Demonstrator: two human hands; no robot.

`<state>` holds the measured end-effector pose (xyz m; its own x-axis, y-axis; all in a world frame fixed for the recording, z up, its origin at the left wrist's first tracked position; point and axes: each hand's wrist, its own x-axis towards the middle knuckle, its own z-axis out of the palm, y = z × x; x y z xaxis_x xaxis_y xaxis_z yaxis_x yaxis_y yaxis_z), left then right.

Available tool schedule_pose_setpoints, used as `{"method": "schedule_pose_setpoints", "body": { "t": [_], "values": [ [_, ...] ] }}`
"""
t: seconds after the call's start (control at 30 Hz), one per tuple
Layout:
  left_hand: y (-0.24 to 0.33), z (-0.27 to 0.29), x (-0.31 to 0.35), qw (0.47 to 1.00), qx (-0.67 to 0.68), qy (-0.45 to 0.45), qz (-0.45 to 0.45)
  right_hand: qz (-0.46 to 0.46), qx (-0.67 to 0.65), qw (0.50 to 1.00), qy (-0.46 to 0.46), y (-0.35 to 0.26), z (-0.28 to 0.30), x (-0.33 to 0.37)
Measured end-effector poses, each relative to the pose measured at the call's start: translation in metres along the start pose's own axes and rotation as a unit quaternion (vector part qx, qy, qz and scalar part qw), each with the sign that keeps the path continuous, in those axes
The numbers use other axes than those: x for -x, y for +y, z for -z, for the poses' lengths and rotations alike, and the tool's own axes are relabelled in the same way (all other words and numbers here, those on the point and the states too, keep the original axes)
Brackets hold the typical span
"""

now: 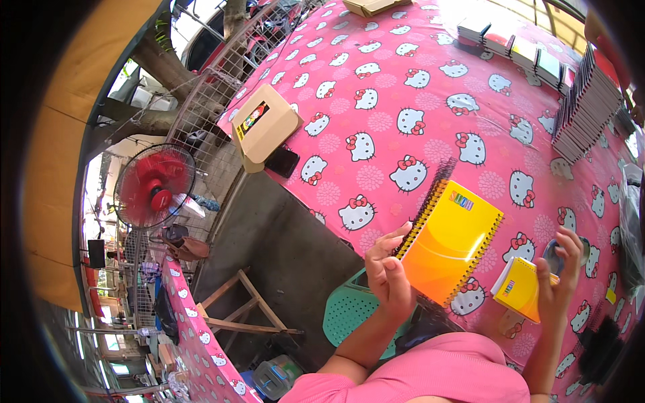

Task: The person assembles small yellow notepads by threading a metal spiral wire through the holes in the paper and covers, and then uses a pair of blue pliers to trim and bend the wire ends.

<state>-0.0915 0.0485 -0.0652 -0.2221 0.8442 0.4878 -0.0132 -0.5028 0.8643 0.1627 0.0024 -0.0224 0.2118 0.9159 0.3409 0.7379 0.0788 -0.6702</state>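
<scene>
A stack of spiral notebooks with a yellow-orange cover (449, 245) lies on the pink table in front of me, with dark coil bindings along its sides. My left hand (390, 275) is at the stack's lower left edge, fingers loosely bent and apart, nothing visible in it. To the right, a small yellow-orange notepad (522, 289) lies tilted, its white page edges showing. Beside it my right hand (561, 279) is raised with thumb and fingers apart, overlapping the notepad's right side. Whether the palm touches the notepad I cannot tell. Behind these fingers sits a round bluish object (555, 256), partly hidden.
Tall stacks of notebooks (586, 104) stand at the far right, with a row of more books (517, 54) beyond. A cardboard box (267, 127) and a dark phone (282, 161) lie at the table's left edge. A green stool (349, 314) and red fan (156, 185) are leftward.
</scene>
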Motion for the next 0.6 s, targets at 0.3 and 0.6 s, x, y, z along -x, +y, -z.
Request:
{"method": "schedule_pose_setpoints", "body": {
  "t": [0.3, 0.6],
  "values": [
    [0.071, 0.008, -0.011, 0.991, 0.063, -0.008, -0.117, -0.382, -0.150, 0.899, -0.155, 0.127, 0.049, 0.115],
    [0.100, -0.025, -0.005, 0.684, 0.360, -0.605, 0.193, -0.371, -0.268, 0.881, -0.123, 0.139, 0.027, 0.133]
  ]
}}
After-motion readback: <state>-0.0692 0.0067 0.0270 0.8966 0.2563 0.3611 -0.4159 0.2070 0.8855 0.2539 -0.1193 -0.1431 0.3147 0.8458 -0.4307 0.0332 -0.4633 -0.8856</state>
